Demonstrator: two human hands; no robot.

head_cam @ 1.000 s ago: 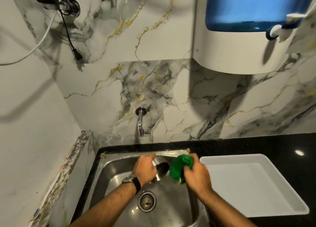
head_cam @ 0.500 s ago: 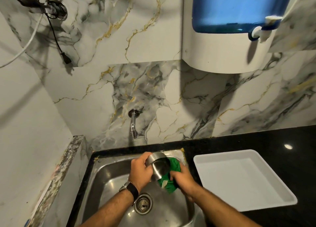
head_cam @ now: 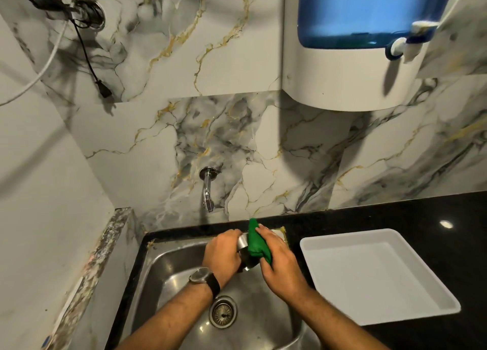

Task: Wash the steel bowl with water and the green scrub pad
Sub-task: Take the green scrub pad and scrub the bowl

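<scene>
Over the steel sink (head_cam: 163, 270), my left hand (head_cam: 222, 254) grips the small steel bowl (head_cam: 243, 254), which is mostly hidden between both hands. My right hand (head_cam: 279, 262) holds the green scrub pad (head_cam: 257, 244) pressed against the bowl's right side, with one corner of the pad sticking up. A dark watch sits on my left wrist. The wall tap (head_cam: 207, 189) stands above the sink, and no water stream is visible from it.
A white plastic tray (head_cam: 376, 273) lies on the black counter (head_cam: 421, 212) right of the sink. The drain (head_cam: 223, 313) sits in the sink bottom. A white and blue water purifier (head_cam: 355, 44) hangs above on the marble wall. Cables dangle at upper left.
My right hand has shifted the green pad from under and behind the bowl up onto its right side. The bowl stays gripped in my left hand over the sink.
</scene>
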